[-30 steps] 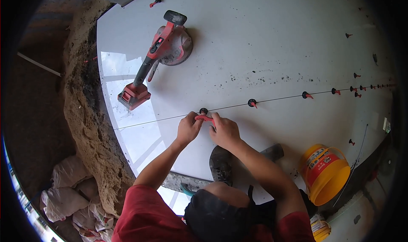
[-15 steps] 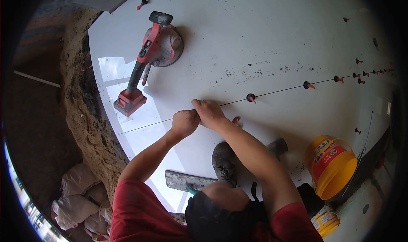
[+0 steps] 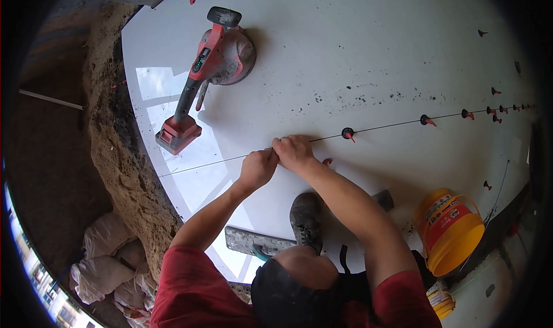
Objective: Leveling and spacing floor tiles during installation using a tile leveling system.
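Observation:
My left hand (image 3: 258, 168) and my right hand (image 3: 294, 151) are both closed, knuckle against knuckle, low over the thin joint line between two large pale tiles (image 3: 368, 51). Whatever their fingers grip is hidden beneath them. Just right of my right hand, a tile leveling spacer (image 3: 348, 134) with a round black base and red handle sits on the joint. A loose red piece (image 3: 327, 162) lies below my right wrist, partly covered by the forearm.
A red and black battery tile vibrator (image 3: 222, 57) stands at upper left, near the rough earthen edge (image 3: 124, 172). Several more spacers (image 3: 426, 120) run along the joint to the right. A notched trowel (image 3: 245, 240), a dark shoe (image 3: 305, 215) and a yellow bucket (image 3: 456, 244) are nearer me.
The view has shifted slightly, so most things on the tiles appear a little farther right. Both hands stay together and closed at the joint.

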Demonstrator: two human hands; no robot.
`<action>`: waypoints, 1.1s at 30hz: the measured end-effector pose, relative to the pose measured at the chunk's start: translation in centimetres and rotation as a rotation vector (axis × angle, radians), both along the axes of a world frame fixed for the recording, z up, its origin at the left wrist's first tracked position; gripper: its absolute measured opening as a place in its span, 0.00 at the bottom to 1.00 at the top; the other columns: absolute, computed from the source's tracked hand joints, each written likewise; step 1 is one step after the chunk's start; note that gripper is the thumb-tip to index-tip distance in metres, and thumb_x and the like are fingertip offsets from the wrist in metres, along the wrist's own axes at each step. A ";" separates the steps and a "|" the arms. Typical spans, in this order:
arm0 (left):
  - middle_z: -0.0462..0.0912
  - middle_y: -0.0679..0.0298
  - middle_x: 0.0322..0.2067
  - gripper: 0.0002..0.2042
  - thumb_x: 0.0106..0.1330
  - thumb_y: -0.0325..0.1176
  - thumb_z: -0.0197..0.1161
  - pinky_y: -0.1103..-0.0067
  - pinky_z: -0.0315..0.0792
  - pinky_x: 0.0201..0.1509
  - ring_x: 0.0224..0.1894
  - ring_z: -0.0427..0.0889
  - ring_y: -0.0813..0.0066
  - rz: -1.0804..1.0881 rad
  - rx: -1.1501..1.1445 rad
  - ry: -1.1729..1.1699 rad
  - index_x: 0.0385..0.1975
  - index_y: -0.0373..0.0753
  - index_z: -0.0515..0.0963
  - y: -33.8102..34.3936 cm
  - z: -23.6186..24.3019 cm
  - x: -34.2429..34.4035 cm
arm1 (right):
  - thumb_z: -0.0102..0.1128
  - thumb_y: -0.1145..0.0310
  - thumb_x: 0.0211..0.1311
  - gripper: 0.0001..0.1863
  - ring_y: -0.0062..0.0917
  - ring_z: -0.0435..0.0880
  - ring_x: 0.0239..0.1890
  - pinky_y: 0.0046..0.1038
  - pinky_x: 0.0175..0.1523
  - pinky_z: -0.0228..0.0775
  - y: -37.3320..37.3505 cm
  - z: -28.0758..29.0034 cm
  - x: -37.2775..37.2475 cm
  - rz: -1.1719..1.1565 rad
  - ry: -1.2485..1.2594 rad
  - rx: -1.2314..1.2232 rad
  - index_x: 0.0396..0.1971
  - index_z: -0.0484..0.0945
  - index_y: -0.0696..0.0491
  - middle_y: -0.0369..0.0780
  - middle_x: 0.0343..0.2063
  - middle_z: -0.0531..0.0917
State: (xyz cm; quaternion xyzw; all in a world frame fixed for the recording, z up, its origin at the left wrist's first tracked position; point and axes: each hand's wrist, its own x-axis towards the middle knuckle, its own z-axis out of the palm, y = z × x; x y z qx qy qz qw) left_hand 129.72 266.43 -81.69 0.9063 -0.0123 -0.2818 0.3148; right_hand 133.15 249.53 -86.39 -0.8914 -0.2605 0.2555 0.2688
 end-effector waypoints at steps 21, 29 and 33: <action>0.86 0.46 0.26 0.17 0.77 0.37 0.57 0.55 0.79 0.36 0.30 0.86 0.41 -0.110 0.108 0.089 0.28 0.34 0.84 -0.3 2.1 1.6 | 0.69 0.75 0.55 0.09 0.40 0.88 0.45 0.41 0.53 0.81 -1.0 0.4 0.7 0.034 -0.125 0.289 0.37 0.82 0.51 0.42 0.35 0.88; 0.85 0.46 0.24 0.10 0.74 0.33 0.62 0.53 0.79 0.32 0.27 0.85 0.39 -0.062 0.101 -0.094 0.30 0.35 0.83 -1.2 0.9 -0.2 | 0.62 0.77 0.59 0.13 0.38 0.86 0.54 0.42 0.59 0.79 0.0 2.1 8.4 0.654 0.170 0.021 0.40 0.89 0.46 0.37 0.44 0.89; 0.85 0.45 0.27 0.09 0.73 0.31 0.60 0.54 0.79 0.36 0.30 0.85 0.39 0.076 -0.018 -0.061 0.33 0.35 0.84 -1.2 0.5 -0.2 | 0.65 0.72 0.61 0.07 0.30 0.82 0.55 0.35 0.60 0.77 0.2 2.3 9.7 0.837 -0.062 0.104 0.34 0.90 0.45 0.33 0.42 0.87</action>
